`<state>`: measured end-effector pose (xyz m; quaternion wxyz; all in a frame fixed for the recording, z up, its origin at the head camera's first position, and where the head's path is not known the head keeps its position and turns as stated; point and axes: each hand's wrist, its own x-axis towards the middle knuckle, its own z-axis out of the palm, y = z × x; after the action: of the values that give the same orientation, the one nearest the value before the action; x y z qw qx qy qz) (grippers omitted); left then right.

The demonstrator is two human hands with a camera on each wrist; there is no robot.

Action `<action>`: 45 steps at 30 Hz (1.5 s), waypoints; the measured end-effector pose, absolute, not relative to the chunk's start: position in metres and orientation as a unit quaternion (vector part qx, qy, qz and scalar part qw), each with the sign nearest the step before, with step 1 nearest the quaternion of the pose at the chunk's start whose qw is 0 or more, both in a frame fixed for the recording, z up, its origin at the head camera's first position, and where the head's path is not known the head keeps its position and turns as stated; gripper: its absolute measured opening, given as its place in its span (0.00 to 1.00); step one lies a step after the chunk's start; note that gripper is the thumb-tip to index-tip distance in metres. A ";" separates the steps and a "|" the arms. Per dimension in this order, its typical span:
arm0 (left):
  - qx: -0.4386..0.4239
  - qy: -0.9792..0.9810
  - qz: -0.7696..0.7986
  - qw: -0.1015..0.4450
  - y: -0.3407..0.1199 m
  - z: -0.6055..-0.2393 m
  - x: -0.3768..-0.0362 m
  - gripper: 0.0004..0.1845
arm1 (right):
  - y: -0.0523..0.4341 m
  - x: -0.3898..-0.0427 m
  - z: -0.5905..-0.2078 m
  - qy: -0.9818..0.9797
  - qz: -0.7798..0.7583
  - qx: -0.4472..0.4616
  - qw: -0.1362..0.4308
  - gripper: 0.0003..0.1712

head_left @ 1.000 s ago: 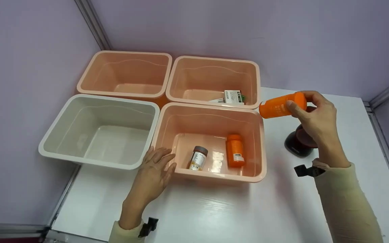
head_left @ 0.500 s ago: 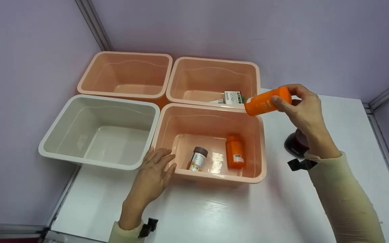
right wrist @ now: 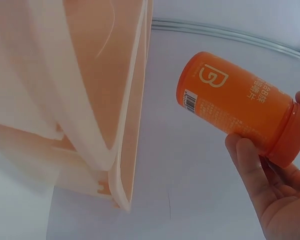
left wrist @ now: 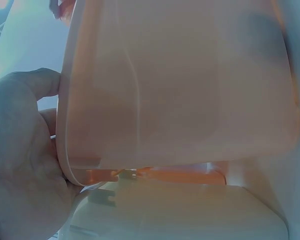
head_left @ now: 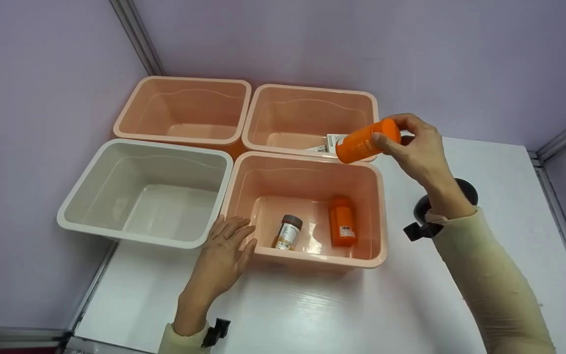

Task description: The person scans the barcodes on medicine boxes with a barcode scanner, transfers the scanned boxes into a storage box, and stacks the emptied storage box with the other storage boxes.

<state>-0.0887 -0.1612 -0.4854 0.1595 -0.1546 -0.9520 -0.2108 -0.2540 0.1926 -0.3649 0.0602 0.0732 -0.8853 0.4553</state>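
My right hand (head_left: 420, 150) grips an orange pill bottle (head_left: 363, 141) by its capped end, thumb on the near side. The bottle is tilted, base to the left, above the back rim of the front pink bin (head_left: 380, 216). In the right wrist view, the bottle (right wrist: 235, 102) shows a white logo and a barcode. My left hand (head_left: 224, 253) rests with relaxed fingers on the front left corner of that bin's rim, beside the grey bin (head_left: 130, 235). Inside the front pink bin lie another orange bottle (head_left: 343, 221) and a small brown bottle with a grey cap (head_left: 288, 232).
Two more pink bins stand behind, the left one (head_left: 182, 139) and the right one (head_left: 312, 90), which holds small white boxes (head_left: 331, 142). A dark rounded object (head_left: 467, 191) stands on the white table (head_left: 307, 309), partly hidden by my right wrist. Walls border the back and sides.
My right hand has moved left and slightly up with the orange bottle, from beside the front pink bin to over its back rim. The left hand stays put.
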 end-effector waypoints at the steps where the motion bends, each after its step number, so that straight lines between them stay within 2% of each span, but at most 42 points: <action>1: -0.154 -0.952 -0.210 0.160 -0.161 -0.486 -0.089 0.19 | 0.190 -0.255 -0.365 -0.886 0.454 0.074 0.058 0.31; 19: -0.157 -0.950 -0.207 0.175 -0.162 -0.486 -0.090 0.17 | 0.146 -0.274 -0.366 -0.870 0.482 0.108 0.014 0.31; 29: -0.154 -0.952 -0.210 0.160 -0.162 -0.484 -0.089 0.18 | 0.118 -0.284 -0.365 -0.858 0.502 0.107 -0.019 0.33; 35: -0.151 -0.952 -0.209 0.168 -0.162 -0.484 -0.089 0.15 | 0.103 -0.290 -0.366 -0.854 0.509 0.103 -0.028 0.35; 45: -0.150 -0.952 -0.206 0.169 -0.162 -0.486 -0.090 0.16 | 0.078 -0.300 -0.373 -0.845 0.526 0.090 -0.046 0.37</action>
<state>-0.0895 -0.1616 -0.4856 0.1689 -0.1501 -0.9520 -0.2065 -0.3000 0.0779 -0.3733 -0.0460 0.0900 -0.8446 0.5257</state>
